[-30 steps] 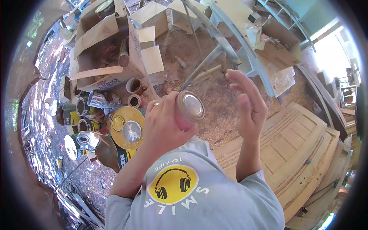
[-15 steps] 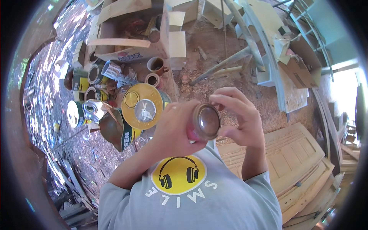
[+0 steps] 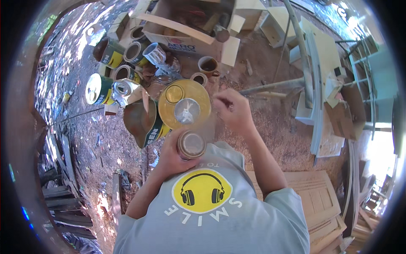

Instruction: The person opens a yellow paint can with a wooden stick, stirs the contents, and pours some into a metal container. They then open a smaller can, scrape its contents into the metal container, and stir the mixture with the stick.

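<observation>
In my left hand (image 3: pixel 171 154), a small round can (image 3: pixel 192 144) is held upright near my chest, its top facing up. The fingers wrap around its side. My right hand (image 3: pixel 234 108) hovers to the right of a large tin with a gold top (image 3: pixel 203 95), apart from it. Its fingers are curled together in a pinch, and anything between them is hidden. On the gold top lie a round gold lid (image 3: pixel 174 93) and a silvery disc with a white smear or scrap (image 3: pixel 187 111).
Several green-and-yellow tins (image 3: pixel 111 53) stand at the left, beside a paint-smeared cup (image 3: pixel 154 53). A brown mug (image 3: pixel 208 64) and small jar (image 3: pixel 198 79) sit behind the gold-topped tin. Farther back is a cardboard box (image 3: pixel 182 44). Wooden panels (image 3: pixel 308 194) lie at the lower right.
My left hand has brought the can down and left, closer to my chest. My right hand has left the can's top and moved up beside the gold-topped tin. The view has shifted.
</observation>
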Motion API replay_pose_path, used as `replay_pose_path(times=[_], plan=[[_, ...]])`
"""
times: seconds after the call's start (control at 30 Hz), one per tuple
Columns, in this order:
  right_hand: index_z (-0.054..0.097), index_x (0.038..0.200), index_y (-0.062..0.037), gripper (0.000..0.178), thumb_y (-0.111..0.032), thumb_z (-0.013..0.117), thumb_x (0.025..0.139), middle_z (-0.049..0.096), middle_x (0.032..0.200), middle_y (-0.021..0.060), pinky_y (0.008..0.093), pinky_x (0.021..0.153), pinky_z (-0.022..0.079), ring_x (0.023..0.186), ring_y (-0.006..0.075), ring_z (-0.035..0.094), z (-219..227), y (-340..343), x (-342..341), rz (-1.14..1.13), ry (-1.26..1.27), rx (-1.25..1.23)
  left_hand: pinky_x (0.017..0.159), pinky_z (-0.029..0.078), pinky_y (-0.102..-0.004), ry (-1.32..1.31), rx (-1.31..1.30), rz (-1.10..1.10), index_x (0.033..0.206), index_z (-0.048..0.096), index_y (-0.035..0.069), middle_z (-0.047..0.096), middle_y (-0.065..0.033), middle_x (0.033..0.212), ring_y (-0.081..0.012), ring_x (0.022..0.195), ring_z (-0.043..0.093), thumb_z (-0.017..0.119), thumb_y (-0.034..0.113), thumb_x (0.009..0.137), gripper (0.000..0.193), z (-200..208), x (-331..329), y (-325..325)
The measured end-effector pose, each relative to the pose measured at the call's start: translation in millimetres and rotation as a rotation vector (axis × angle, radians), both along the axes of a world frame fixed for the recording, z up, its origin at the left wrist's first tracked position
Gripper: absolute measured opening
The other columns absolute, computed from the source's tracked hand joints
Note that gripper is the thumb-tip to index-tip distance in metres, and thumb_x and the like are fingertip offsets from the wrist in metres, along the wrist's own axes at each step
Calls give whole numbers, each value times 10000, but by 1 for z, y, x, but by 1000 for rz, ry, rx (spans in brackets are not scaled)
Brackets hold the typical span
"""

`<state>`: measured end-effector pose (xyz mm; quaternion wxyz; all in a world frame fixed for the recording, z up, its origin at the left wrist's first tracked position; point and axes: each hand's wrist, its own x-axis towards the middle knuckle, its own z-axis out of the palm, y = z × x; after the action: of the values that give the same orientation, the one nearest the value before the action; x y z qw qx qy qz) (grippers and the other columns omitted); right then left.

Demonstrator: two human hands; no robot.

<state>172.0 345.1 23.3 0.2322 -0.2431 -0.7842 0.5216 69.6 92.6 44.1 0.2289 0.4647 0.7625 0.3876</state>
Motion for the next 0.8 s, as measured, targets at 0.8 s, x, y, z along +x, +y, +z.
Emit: replay_pose_path(times=[0.8], plan=[[761, 870, 34, 329, -279, 667, 910, 728, 803, 169, 376, 601, 548, 627, 245, 683, 39, 153, -116, -414, -216, 11, 1149, 388, -562, -64, -59, 200, 1561, 314, 11, 455, -316, 1497, -502, 1384, 456, 938, 373, 713, 1113, -216, 6, -44]])
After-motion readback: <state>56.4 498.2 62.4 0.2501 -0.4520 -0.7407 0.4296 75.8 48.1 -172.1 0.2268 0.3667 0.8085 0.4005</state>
